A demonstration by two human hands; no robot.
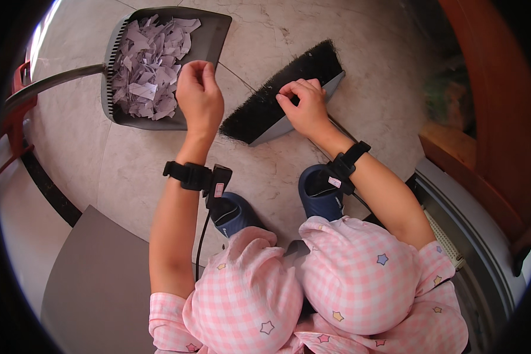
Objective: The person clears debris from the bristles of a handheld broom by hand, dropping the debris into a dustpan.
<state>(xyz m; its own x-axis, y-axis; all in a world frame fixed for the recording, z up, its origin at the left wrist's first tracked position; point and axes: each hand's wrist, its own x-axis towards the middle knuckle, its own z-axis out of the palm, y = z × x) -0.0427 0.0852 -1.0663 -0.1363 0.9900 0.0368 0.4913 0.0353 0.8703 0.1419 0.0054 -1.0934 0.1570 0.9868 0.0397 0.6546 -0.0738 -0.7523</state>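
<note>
My left hand (199, 97) is closed, fingers curled toward the thumb, beside the right edge of the paper heap. Whatever it may hold is hidden. Beneath and past it lies a grey dustpan (211, 32) with a toothed rim, piled with torn pale paper scraps (147, 71). My right hand (304, 106) is pinched over the black bristles of a broom (315, 62), thumb and fingertips drawn together. Nothing I can name shows between them. The broom head rests on the floor with its bristles toward the dustpan.
The dustpan's long handle (71, 75) runs left toward a red plastic chair or stool (19, 112). Two blue slippers (321, 192) are on my feet on the tiled floor (135, 171). Brown wooden furniture (495, 118) stands at the right; a grey panel (97, 277) lies lower left.
</note>
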